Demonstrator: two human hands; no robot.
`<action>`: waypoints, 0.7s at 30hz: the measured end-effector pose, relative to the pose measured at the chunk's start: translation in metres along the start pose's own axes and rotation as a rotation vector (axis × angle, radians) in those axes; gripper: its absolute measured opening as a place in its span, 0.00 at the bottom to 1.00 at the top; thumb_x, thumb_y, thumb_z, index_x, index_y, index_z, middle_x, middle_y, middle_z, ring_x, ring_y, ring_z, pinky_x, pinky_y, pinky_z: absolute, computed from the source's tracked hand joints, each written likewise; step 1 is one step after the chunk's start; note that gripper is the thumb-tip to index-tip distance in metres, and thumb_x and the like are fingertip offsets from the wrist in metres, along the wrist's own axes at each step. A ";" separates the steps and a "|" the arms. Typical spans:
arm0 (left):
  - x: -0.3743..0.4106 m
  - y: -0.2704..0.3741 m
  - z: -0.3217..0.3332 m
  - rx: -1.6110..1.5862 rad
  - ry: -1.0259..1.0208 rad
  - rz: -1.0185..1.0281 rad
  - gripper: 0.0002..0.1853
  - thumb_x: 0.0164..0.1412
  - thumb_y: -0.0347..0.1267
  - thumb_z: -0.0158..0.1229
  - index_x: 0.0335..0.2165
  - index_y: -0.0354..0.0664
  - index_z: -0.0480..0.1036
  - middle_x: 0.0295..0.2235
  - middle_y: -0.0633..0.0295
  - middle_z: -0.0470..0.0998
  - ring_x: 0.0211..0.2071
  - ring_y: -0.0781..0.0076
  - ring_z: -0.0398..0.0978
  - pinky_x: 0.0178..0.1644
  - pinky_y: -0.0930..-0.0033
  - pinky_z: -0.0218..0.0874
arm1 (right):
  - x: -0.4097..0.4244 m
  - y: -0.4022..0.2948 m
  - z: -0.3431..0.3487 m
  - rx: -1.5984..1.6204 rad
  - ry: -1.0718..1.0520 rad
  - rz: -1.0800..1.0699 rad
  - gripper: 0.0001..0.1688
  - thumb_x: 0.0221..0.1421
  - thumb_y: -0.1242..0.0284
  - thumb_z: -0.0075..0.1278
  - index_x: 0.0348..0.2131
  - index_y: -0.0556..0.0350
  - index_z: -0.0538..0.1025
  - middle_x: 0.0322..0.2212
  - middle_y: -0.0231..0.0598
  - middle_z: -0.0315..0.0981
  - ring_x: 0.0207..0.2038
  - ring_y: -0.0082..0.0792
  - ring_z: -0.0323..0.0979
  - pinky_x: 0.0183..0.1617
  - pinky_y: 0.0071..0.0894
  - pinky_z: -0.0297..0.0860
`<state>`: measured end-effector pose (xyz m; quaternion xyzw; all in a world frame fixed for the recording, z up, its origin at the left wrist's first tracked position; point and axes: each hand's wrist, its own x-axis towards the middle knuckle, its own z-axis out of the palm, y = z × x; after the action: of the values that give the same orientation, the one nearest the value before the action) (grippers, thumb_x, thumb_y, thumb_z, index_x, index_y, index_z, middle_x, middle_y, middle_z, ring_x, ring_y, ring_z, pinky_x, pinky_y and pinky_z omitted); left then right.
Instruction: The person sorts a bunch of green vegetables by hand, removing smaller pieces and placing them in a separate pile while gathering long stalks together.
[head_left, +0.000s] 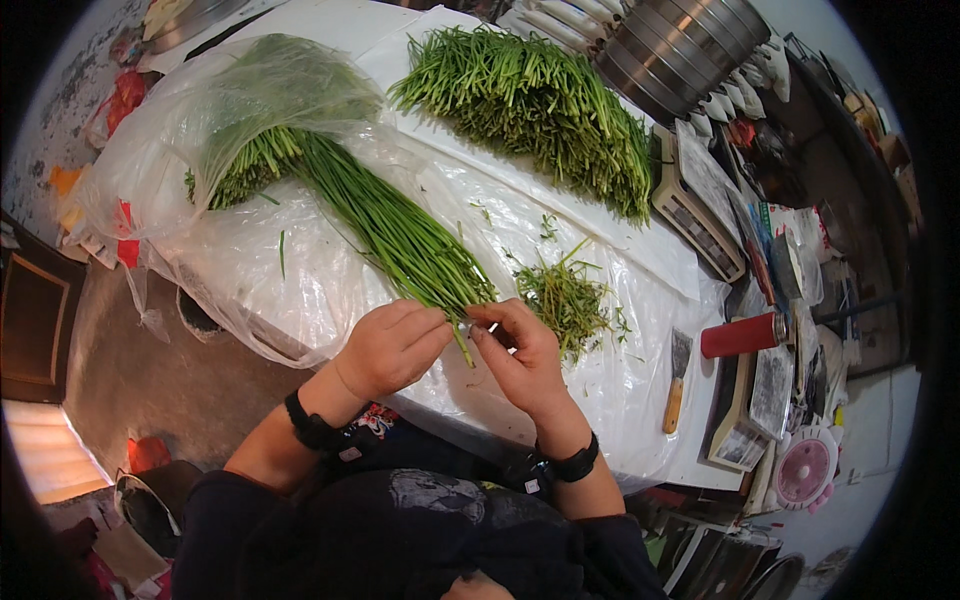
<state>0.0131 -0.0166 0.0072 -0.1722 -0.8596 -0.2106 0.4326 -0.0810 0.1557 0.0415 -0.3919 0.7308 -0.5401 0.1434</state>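
Observation:
Long thin green vegetable stalks (397, 225) lie across the plastic-covered table, their cut ends towards me. At those ends the fingers of my left hand (397, 349) are closed around a few stalks. One stalk end pokes down between my hands. My right hand (525, 356) has its thumb and forefinger bent close to the same ends; whether they pinch anything is too small to tell. To the right of it lies a loose heap of leafy trimmings (566, 304). Behind the stalks, more bundled greens (259, 161) sit partly under a clear plastic bag (172, 150).
A large stack of cut greens (525, 112) lies at the back of the table. On the right are a scraper with a wooden handle (675, 394), a red flask (739, 335) and two weighing scales (697, 210). A ribbed metal drum (679, 52) stands behind.

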 end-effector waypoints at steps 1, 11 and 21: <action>0.000 0.001 -0.001 -0.009 -0.004 -0.016 0.15 0.38 0.22 0.62 0.32 0.37 0.74 0.31 0.58 0.74 0.28 0.60 0.72 0.32 0.67 0.67 | 0.002 -0.004 0.000 -0.035 -0.030 -0.021 0.14 0.51 0.80 0.51 0.40 0.59 0.76 0.31 0.40 0.71 0.28 0.28 0.70 0.29 0.23 0.65; 0.023 0.012 -0.011 -0.201 -0.034 -0.292 0.10 0.43 0.22 0.61 0.29 0.40 0.72 0.27 0.58 0.72 0.28 0.56 0.70 0.32 0.63 0.64 | 0.008 -0.009 -0.005 -0.029 -0.055 -0.137 0.09 0.47 0.81 0.53 0.33 0.58 0.76 0.28 0.38 0.69 0.24 0.29 0.67 0.25 0.24 0.63; 0.045 0.011 -0.009 -0.601 -0.072 -0.543 0.11 0.48 0.22 0.62 0.34 0.34 0.74 0.28 0.55 0.74 0.29 0.68 0.73 0.33 0.72 0.65 | 0.008 -0.009 -0.013 -0.043 -0.018 -0.064 0.06 0.48 0.78 0.53 0.30 0.60 0.73 0.25 0.38 0.67 0.22 0.28 0.65 0.24 0.24 0.61</action>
<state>-0.0013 -0.0061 0.0511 -0.0649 -0.7885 -0.5529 0.2613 -0.0909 0.1573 0.0562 -0.4231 0.7280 -0.5251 0.1240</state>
